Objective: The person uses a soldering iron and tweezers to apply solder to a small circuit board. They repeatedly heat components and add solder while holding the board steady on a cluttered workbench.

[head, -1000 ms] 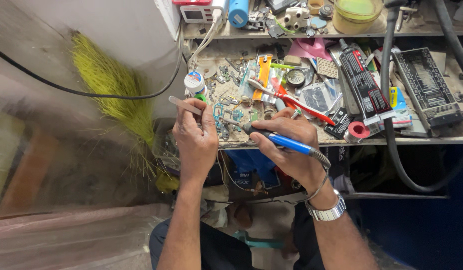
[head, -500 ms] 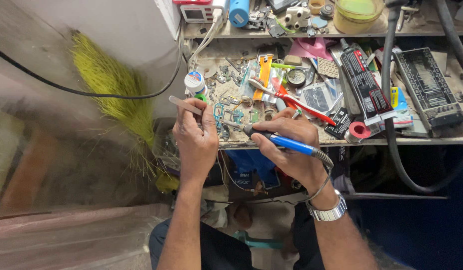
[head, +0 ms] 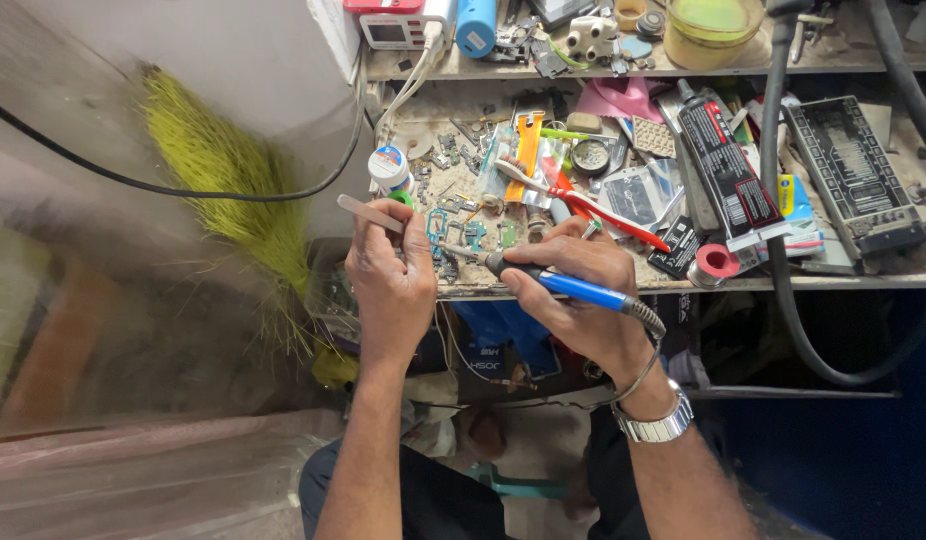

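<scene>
Here the right hand [head: 573, 290] is clenched around a blue-handled soldering iron [head: 573, 288], its fingers [head: 543, 268] wrapped over the grip and the metal tip aimed left toward the left hand [head: 388, 285]. The left hand's fingers [head: 415, 262] are pinched on a pair of metal tweezers [head: 368, 213], whose free end sticks out up and to the left of the knuckles; what the working end grips is hidden behind the fingers. Between the two hands, just past the fingertips, small greenish circuit parts [head: 461, 232] lie on the dusty tabletop [head: 583, 283], close to the iron's tip. Just beyond the left fingers stands a small white tub [head: 388, 165] with a blue and red lid. Beyond the right fingers lie a red-handled tool [head: 603, 213] and an orange strip [head: 526, 150], and further right a black tube [head: 721, 170] and a red spool [head: 716, 263] near the tabletop's front edge. A thick black hose [head: 773, 180] runs down across the right end of the tabletop. A metal watch [head: 655, 422] sits on the right wrist. Well to the left of the left hand hangs a yellow-green broom [head: 228, 190], crossed by a thin black cable [head: 183, 190].
</scene>
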